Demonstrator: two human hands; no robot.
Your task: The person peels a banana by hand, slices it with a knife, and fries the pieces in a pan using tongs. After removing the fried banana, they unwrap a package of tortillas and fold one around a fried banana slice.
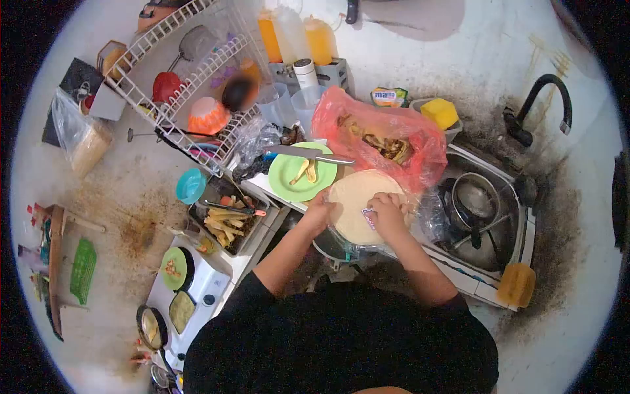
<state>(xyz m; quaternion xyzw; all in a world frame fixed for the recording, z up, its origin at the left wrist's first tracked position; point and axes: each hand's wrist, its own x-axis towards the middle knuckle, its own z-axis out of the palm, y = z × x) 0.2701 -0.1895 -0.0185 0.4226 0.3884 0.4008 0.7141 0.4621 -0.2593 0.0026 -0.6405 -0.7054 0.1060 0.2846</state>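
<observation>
A stack of thin, round, pale wrappers (354, 197) lies in front of me at the counter's edge, with clear plastic showing around it. My left hand (319, 211) is closed on its left rim, thumb on top. My right hand (388, 213) rests over the right part with fingers bent onto it, beside a small printed label (369, 218); its fingertips are partly hidden. Just behind, a green plate (283, 172) holds pieces of peeled banana, and a knife (315, 155) lies across it. A red plastic bag (420, 148) with banana peels inside sits behind the wrappers.
To the right is a sink (505, 246) with a pot (476, 197) under a black faucet (551, 85). On the left stand a tray of peeled banana strips (226, 226), a white stove (203, 302) with a frying pan (152, 327), and a dish rack (177, 79).
</observation>
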